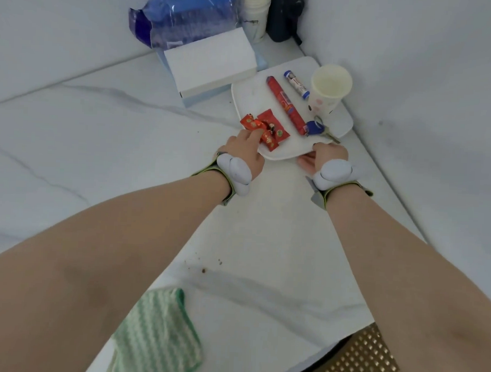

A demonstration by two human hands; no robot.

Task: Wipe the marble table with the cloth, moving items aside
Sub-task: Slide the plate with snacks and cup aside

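Note:
A white tray (288,75) sits at the far right of the marble table (100,129), by the wall corner. On it lie red candy packets (272,129), a long red tube (285,106), a small blue-capped tube (296,84), a paper cup (328,89) and blue keys (315,128). My left hand (247,149) grips the tray's near left edge, fingers over the candy. My right hand (325,157) grips the near right edge. A green striped cloth (156,333) lies near the table's front edge, under my left forearm.
A white box (210,63) on a pale blue one stands behind the tray, with a blue plastic bag (184,14), stacked paper cups (256,12) and a dark object (285,16) against the wall. Brown crumbs (204,269) dot the marble. A gold-patterned seat (363,362) shows at bottom right.

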